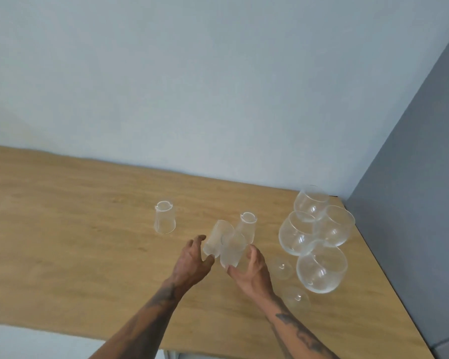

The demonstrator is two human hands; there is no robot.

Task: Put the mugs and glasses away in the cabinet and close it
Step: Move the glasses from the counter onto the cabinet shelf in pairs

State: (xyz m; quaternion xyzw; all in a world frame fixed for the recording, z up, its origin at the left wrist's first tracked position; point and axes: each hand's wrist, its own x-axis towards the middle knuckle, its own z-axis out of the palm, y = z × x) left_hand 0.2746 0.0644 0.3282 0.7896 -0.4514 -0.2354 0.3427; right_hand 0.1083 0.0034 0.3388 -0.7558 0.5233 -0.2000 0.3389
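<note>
Clear tumblers stand upside down on the wooden counter [75, 229]. My left hand [192, 263] closes around one tumbler [215, 237], which tilts. My right hand [252, 270] grips another tumbler [231, 251] right beside it; the two glasses touch. A third tumbler [248, 225] stands just behind them, and a further one [165, 221] stands apart to the left. Several round stemmed glasses [320, 265] cluster at the right, near the corner. No mugs and no cabinet are in view.
A pale wall runs behind the counter. A grey panel [412, 203] rises at the right edge. The counter's front edge [62, 332] is close to me, with a white surface below it.
</note>
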